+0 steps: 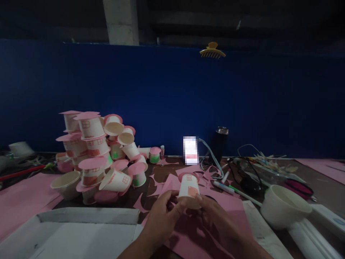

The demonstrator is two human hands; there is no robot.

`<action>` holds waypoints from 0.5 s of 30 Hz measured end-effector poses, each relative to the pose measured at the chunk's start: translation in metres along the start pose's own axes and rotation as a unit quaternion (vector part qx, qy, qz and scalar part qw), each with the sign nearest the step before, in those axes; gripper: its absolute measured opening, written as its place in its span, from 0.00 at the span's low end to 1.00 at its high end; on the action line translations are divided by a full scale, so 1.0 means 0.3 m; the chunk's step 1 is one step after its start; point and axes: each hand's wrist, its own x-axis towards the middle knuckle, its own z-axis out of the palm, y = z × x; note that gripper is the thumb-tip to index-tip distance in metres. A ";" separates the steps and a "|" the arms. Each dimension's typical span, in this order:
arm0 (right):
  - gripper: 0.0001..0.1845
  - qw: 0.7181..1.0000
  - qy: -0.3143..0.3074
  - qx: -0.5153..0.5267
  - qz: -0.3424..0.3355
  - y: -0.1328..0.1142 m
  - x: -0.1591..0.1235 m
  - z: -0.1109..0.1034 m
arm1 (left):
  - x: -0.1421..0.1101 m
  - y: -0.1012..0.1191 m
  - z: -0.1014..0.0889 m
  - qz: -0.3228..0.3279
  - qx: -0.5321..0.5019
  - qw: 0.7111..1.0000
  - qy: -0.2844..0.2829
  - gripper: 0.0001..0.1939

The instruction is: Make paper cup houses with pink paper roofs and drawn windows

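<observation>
Between my two hands, above the pink paper (185,237), I hold a white paper cup (188,187) with a pink paper disc at its far end. A red window and a red patch are drawn on its side. My left hand (165,214) grips the cup's near left edge, thumb along the rim. On the right edge, the fingers of my right hand (211,214) are closed round the cup; some of them are hidden behind it. Pink paper scraps (206,177) lie just beyond the cup.
Stacked decorated cups (93,127) rise at the left, behind a white box lid (88,237). A lit phone (191,151) and a dark bottle (221,145) stand at the back. Markers (223,187), cables and a large white cup (284,207) are at the right.
</observation>
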 end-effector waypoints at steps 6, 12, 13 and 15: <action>0.18 0.994 -0.010 0.109 0.026 -0.023 0.001 0.013 | -0.003 -0.010 0.007 0.011 -0.030 0.999 0.001 0.22; 0.19 0.997 -0.001 0.076 0.017 -0.012 0.001 -0.005 | -0.003 -0.005 -0.004 0.014 -0.029 0.999 0.035 0.18; 0.20 0.998 0.015 0.051 0.018 -0.012 0.001 -0.007 | -0.001 -0.004 -0.012 0.013 -0.014 0.998 0.066 0.18; 0.21 0.999 0.031 -0.022 0.004 -0.015 0.003 -0.007 | 0.004 -0.004 -0.033 0.033 0.030 0.988 0.146 0.16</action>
